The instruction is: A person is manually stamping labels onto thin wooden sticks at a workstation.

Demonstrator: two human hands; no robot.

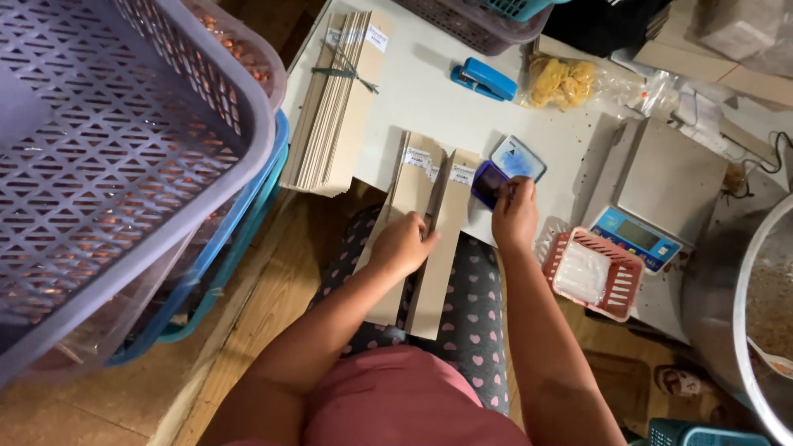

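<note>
L hand (402, 245): fingers curled, pressing down on two brown card strips (429, 239) laid side by side over table edge. R hand (515, 216): closed on a small stamp at open blue ink pad (505, 172), just right of strips. Red basket (596, 272) near R wrist.

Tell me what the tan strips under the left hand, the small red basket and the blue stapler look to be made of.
Tan strips: likely thin cardboard or kraft paper, matte, with flat, crisp edges. Red basket: moulded plastic, slightly glossy, with slotted walls. Blue stapler: seemingly a smooth plastic shell; any metal parts are too small to tell.
</note>
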